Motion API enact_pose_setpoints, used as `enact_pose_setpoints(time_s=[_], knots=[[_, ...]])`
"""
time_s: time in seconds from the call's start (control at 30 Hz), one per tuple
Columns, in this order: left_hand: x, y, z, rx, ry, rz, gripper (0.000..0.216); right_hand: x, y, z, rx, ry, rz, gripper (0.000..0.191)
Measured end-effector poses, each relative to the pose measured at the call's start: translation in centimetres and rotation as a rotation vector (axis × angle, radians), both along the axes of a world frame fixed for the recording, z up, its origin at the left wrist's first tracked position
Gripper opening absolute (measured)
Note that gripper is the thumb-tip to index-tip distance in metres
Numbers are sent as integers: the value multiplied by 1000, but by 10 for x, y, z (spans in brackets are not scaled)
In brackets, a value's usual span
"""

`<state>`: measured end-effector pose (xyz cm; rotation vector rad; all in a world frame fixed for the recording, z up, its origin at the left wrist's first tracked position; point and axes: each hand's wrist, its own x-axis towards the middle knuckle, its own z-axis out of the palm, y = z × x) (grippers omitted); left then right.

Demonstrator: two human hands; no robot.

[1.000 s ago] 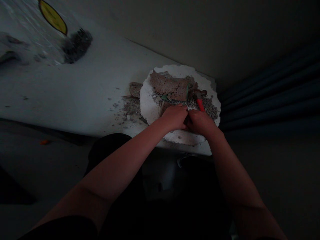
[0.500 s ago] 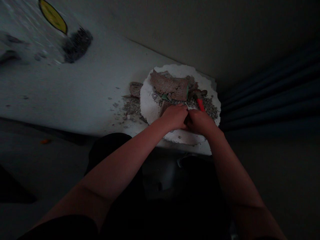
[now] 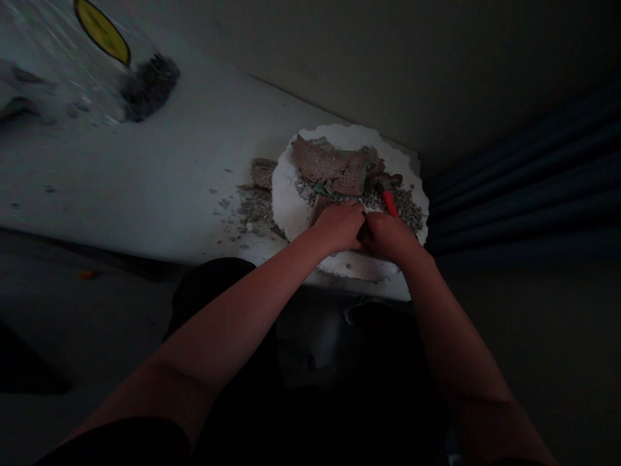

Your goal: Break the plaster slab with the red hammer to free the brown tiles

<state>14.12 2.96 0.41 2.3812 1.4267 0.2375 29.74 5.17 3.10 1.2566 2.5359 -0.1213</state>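
Note:
Both my hands meet over a white slab with a scalloped edge [image 3: 290,210]. Under my left hand [image 3: 341,226] lies a brown perforated piece [image 3: 319,208], its corner showing beyond the fingers. My right hand [image 3: 389,234] is closed right beside the left, knuckles up, at the same piece. The fingertips of both hands are hidden. Just beyond them rests a larger, cracked brown perforated sheet [image 3: 330,169], with a bit of green at its edge. A red handle [image 3: 389,202] sticks out of grey gravel [image 3: 411,210] near my right hand.
The slab sits at the right end of a pale table [image 3: 160,188]. Crumbs and another brown piece [image 3: 263,173] lie left of it. A clear plastic bag with a yellow label [image 3: 103,32] and dark contents is at upper left. Dark folded curtain [image 3: 524,188] hangs right.
Almost nothing differs. My hands stay together in the same place over the brown piece, with at most a very slight shift of the fingers.

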Motion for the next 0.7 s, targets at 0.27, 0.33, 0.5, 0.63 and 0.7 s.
enact_pose_setpoints(time_s=[0.27, 0.33, 0.5, 0.63, 0.7], knots=[[0, 0, -1, 30, 9, 6, 45, 0, -1, 4, -7, 14, -3, 32], [0, 0, -1, 30, 12, 7, 43, 1, -1, 2, -7, 9, -6, 31], [0, 0, -1, 12, 10, 10, 43, 2, 1, 0, -3, 11, -3, 30], [0, 0, -2, 4, -1, 10, 44, 2, 1, 2, -11, 8, -1, 29], [0, 0, -2, 1, -3, 9, 43, 2, 0, 2, -13, 5, -4, 29]])
